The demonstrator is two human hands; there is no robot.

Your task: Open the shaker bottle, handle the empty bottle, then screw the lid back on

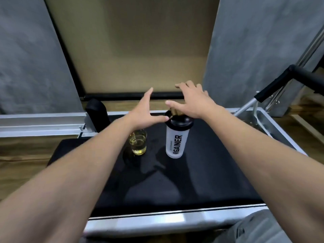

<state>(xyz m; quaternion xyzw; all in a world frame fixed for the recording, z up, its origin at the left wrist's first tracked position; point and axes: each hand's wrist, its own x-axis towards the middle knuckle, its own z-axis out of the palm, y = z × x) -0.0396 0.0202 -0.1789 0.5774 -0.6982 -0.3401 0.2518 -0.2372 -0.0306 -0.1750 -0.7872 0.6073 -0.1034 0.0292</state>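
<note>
Shaker bottle (175,142): upright, lid fitted.

Frosted translucent body, tapering slightly toward the base, with "GAINER" printed in black running vertically up the side. No contents visible through the wall. A black lid (181,120) sits on the top, level with the rim; a gold-coloured part shows at the lid's far left edge, partly hidden. The bottle stands on the black tabletop (175,181), right of centre, toward the far edge.

A glass (138,144) of yellow liquid stands on the black mat (201,172).
</note>
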